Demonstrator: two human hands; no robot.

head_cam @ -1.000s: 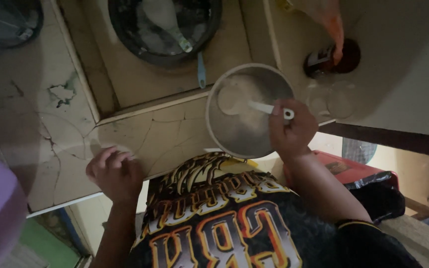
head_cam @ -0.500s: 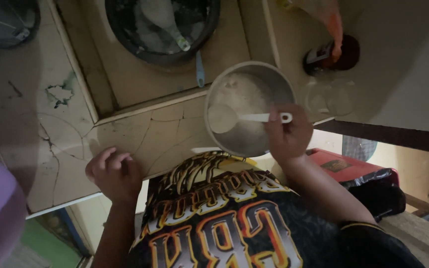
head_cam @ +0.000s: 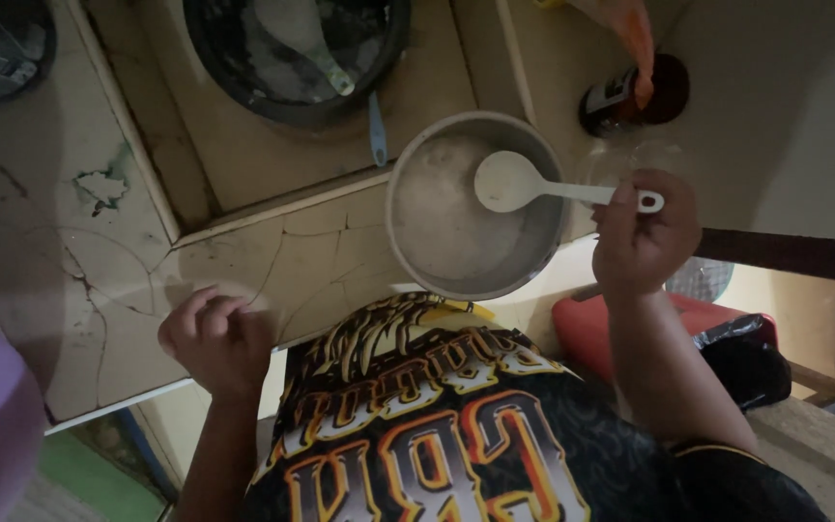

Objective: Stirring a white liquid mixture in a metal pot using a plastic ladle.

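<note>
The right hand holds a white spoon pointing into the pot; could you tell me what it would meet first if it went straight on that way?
The right hand points its white spoon leftward over the grey pot. Going straight on, it would probably meet the pot's far inner wall first, though depth is hard to judge.

A dark round jar (head_cam: 630, 97) bearing a pale label is standing behind the pot, under an orange bag (head_cam: 630, 29).

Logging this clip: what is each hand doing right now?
Left hand: loosely curled, resting on the cracked counter, holding nothing.
Right hand: closed on the white spoon.
</note>
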